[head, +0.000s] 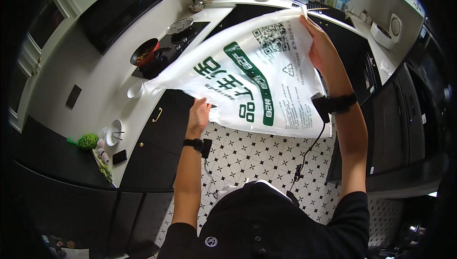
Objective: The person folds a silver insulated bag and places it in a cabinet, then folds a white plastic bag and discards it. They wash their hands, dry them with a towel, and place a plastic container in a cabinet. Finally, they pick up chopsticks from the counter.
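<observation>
A large white plastic bag with green print hangs spread out between my two hands above the tiled floor. My right hand grips its upper right corner, fingers closed on the plastic. My left hand holds the lower left edge of the bag, its fingertips partly hidden by the plastic. One twisted end of the bag stretches left towards the counter, close to a white bowl. Each wrist wears a black strap with a small device and a cable.
At the left, a red pan with food and a lidded pan sit on the black hob. Nearer on the counter lie a bowl with chopsticks, a phone and vegetables. A rice cooker stands at the right.
</observation>
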The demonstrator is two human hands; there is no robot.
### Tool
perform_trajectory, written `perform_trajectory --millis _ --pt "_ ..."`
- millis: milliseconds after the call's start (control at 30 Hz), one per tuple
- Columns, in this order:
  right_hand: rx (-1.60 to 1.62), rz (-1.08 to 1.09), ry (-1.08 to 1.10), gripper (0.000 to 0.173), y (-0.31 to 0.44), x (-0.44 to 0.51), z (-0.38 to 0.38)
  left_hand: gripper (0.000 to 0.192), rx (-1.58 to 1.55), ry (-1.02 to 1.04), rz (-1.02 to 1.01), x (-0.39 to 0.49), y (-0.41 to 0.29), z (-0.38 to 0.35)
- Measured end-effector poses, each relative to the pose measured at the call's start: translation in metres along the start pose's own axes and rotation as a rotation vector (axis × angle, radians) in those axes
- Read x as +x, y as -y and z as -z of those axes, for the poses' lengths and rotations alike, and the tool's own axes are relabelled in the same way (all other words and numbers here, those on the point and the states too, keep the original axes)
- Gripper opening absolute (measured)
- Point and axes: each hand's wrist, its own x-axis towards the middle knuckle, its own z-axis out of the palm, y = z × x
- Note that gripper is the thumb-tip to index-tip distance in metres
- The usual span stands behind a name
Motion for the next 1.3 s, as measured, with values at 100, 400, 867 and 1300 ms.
perform_trajectory --millis 100,400,867,1300 --pt "0.072 -0.047 -0.042 0.033 0.005 -0.01 0.006 0.099 -0.166 -0.034 0.109 0.029 0.02 0.003" --pt "-0.211 0.208 -0.247 0.055 0.038 -0.042 0.067 0.017 0.065 0.192 0.126 0.047 0.009 -0.036" --pt "-0.082 -0.203 -0.169 0.038 -0.138 -0.145 0.234 0.028 0.366 0.062 0.287 0.042 -0.058 -0.067" --pt "-0.281 -0.065 -0.172 0.033 -0.13 -0.086 0.239 0.016 0.548 -0.097 0.197 0.071 -0.04 -0.002"
